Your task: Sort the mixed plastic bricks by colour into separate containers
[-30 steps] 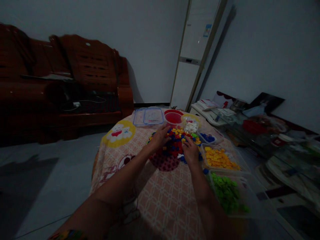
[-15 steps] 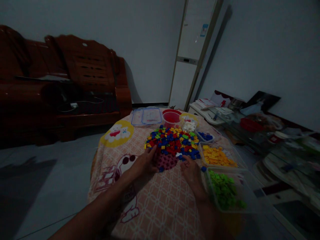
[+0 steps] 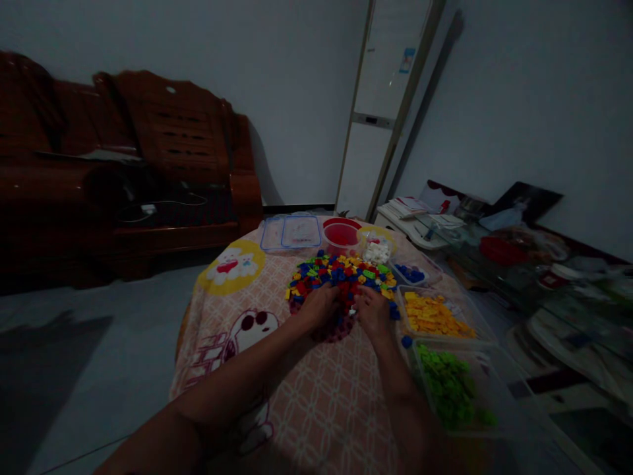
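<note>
Left hand and right hand, apparently sifting the brick pile beneath and beyond them (finger closure cannot be told); lifting one piece would need a pinch.

The left hand hides some bricks behind it.

Wooden bench; tall white unit
</note>
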Demonstrator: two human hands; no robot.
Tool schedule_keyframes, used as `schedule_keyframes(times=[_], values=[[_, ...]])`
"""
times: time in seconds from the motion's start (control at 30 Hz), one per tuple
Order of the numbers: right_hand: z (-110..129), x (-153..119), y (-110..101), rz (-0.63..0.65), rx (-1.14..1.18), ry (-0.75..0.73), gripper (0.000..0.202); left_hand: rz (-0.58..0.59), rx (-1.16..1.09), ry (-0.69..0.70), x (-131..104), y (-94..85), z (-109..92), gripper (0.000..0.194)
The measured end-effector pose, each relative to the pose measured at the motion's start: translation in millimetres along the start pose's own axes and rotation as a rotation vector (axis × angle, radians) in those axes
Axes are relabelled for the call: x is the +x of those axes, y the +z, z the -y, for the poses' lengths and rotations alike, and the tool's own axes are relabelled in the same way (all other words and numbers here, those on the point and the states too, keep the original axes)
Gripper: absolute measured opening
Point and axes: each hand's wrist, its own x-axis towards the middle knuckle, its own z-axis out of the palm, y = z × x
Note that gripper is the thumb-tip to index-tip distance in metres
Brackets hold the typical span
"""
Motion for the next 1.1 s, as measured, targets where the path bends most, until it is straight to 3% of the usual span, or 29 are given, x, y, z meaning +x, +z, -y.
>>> schedule_keyframes(times=[0.1, 0.2, 0.3, 0.4, 0.63, 0.93, 1.1], values=[[3.4, 21.1, 1.1, -0.033, 0.072, 0.047, 0.048, -0.094, -0.041, 0.016, 26.5, -22.2, 9.8, 0.015], [4.9, 40.5, 2.8, -0.082, 0.116, 0.106, 0.051, -0.262, -0.105, -0.072, 54.6, -46.4, 24.3, 0.016], [0.2, 55.4, 5.8, -0.116, 0.139, 0.14, 0.05, -0.35, -0.203, -0.133, 77.8, -57.5, 36.9, 0.018], [-11.6, 63.0, 8.6, -0.168, 0.13, 0.121, 0.046, -0.36, -0.253, -0.16, 94.0, -50.6, 43.4, 0.017], [-35.9, 54.7, 12.6, -0.262, 0.093, 0.06, 0.044, -0.226, -0.181, -0.102, 106.2, -20.5, 45.4, 0.025], [-36.9, 53.9, 13.7, -0.311, 0.057, 0.058, 0.045, -0.17, -0.135, -0.037, 104.2, -23.9, 48.8, 0.016], [-36.6, 54.6, 14.3, -0.316, 0.077, 0.08, 0.047, -0.209, -0.146, -0.057, 105.8, -20.8, 48.7, 0.01]])
